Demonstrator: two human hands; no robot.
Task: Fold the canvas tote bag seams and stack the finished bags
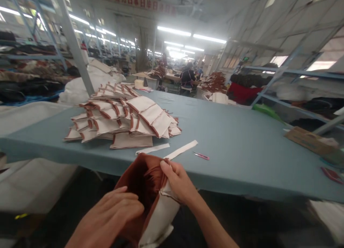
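My right hand [178, 181] pinches the upper right rim of a sewn pouch-like piece [159, 214], thumb on top. The piece has a white outside and a reddish-brown suede-like inside with fringe-like strips in it. Its mouth gapes toward me, just off the table's front edge. My left hand [113, 212] is curled over the near left rim, with its thumb hidden. Beyond the piece, two white strips [182, 149] lie on the blue-green table [228, 133]. A small pink-handled pair of thread snips [201, 155] lies to their right.
A large stack of white, brown-edged sewn pieces [120, 115] stands on the table's left. A cardboard box [309, 140] and a dark red item [331, 175] lie at the right. A metal post [72, 40] rises behind the stack. Farther back a person [187, 77] is beside another table.
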